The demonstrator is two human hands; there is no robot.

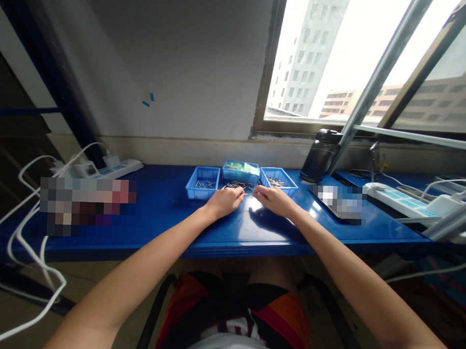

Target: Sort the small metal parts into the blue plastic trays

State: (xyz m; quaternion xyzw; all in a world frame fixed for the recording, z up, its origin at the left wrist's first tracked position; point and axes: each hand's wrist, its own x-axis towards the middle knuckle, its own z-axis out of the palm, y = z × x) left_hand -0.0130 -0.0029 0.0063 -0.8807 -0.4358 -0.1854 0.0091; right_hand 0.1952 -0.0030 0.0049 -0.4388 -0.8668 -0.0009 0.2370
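My left hand and my right hand meet low over the blue table, fingertips pinched and close together. A small thin metal piece shows between them, too small to tell its exact kind. Just behind my fingers lies a heap of small metal pieces, partly hidden by my hands. To the left stands a blue bin with a few slim metal pieces in it. Another blue bin, holding a pile of similar pieces, is behind my right hand. A third blue bin at the back contains a green-and-white packet.
On the right of the blue table stand a dark bottle and a phone-like flat object, partly blurred out. Power strips with white cables lie at both sides. A pixelated patch hides items at left. Metal bars cross at right.
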